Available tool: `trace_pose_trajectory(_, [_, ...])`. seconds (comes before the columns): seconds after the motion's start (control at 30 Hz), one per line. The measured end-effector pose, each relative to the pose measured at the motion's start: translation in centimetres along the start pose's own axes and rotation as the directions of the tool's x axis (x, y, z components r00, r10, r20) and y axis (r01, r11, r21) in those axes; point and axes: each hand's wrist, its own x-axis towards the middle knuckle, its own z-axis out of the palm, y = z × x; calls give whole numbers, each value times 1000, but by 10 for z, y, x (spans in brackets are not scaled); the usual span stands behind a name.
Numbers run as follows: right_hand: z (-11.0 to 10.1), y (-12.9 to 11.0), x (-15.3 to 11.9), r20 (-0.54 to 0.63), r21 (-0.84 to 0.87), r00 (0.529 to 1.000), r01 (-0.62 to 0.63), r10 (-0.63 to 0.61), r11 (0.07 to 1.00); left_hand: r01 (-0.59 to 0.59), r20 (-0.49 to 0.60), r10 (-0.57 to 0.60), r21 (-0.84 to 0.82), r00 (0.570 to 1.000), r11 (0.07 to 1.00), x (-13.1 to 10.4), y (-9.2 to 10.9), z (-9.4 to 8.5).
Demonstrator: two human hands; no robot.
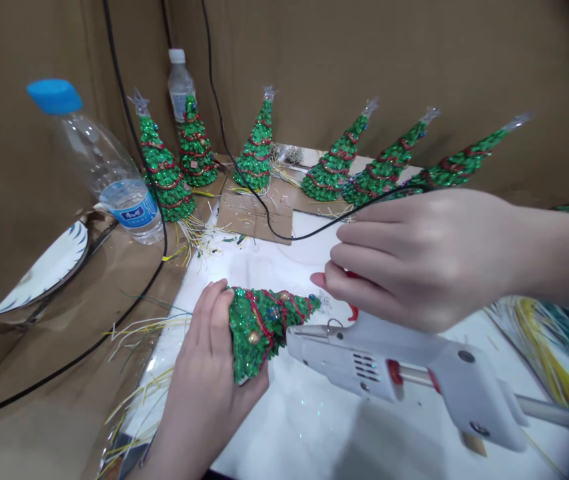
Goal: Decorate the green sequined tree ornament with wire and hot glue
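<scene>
My left hand (209, 367) is wrapped around the base of a small green tinsel Christmas tree (259, 333), which lies on its side with its tip to the right. Red garland, gold and blue beads trim it, and a clear star (324, 305) sits at its tip. In my right hand (414, 257) is a white hot glue gun (374, 357), held by its handle, which my fingers mostly hide; a bit of red trigger shows. Its nozzle points left, close against the tree's side; whether they touch, I cannot tell.
Several finished-looking trees (259, 147) stand along the back. A blue-capped water bottle (131, 203) and another bottle (180, 80) are at left. A black cord (161, 263) crosses the white work surface (284, 427). Yellow, white and green strands (554, 347) lie at right.
</scene>
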Motion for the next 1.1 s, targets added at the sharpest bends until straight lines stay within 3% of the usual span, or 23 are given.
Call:
trace_pose_trajectory(0.17, [-11,0,15,82,269,981,-191,175,944,-1,1,1,-2,1000,1000,1,-1,1])
trace_pose_trajectory(0.27, [-14,0,19,90,320,976,-218,200,922,-5,-7,5,-5,1000,1000,0,-1,1])
trace_pose_trajectory(0.4, [-13,1,20,165,116,971,-194,174,974,-4,-17,3,-18,1000,1000,1,-1,2])
trace_pose_trajectory(0.5, [-6,5,14,177,-73,980,-79,91,994,-1,-23,1,-18,1000,1000,2,-1,2])
trace_pose_trajectory(0.67, [23,8,-17,24,-94,1000,11,-9,996,-7,-36,6,-21,999,1000,2,-1,1])
trace_pose_trajectory(0.77, [46,1,-37,-105,-16,992,-78,76,997,4,-39,-5,-12,999,1000,3,1,1])
trace_pose_trajectory(0.83, [58,-9,-48,-98,91,982,-153,161,984,6,-44,-5,1,999,1000,3,1,1])
trace_pose_trajectory(0.9, [68,-20,-56,-52,240,961,-252,271,938,5,-48,-5,13,999,1000,3,1,1])
trace_pose_trajectory(0.97, [76,-33,-61,37,406,917,-376,396,833,4,-49,-3,17,999,1000,3,1,2])
trace_pose_trajectory(1.07, [85,-54,-65,218,566,809,-561,547,605,1,-44,0,20,999,1000,2,1,1])
trace_pose_trajectory(1.1, [86,-61,-66,243,558,778,-601,580,572,-2,-43,2,21,999,1000,2,1,1])
